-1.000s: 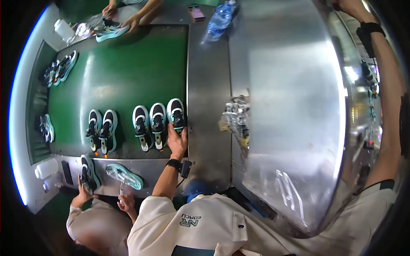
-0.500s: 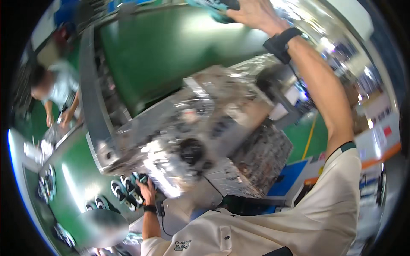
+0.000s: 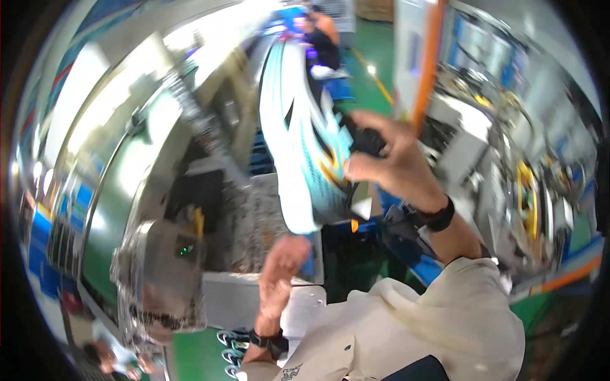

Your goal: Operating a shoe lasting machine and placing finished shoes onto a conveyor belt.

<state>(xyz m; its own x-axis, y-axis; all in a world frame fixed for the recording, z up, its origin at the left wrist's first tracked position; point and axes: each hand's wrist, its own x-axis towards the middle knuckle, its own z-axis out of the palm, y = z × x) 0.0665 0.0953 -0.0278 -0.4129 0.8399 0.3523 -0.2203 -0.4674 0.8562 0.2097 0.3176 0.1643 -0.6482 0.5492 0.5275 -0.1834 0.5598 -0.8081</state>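
**Shoe held up, both hands close to it**

The shoe [image 3: 289, 140] is in mid-air, sole turned to the left. Right of it, the right hand [image 3: 397, 162] holds it by its dark opening, thumb and fingers closed on the edge. The left hand [image 3: 283, 273] is just below the shoe; blur hides how wide its fingers stand and whether they touch. Half a second ago it was on the other shoes [image 3: 236, 354]; now it has left them, so both hands appear gathered about one shoe. Below-left of the shoe, a machine [image 3: 168, 273] shows green lights.
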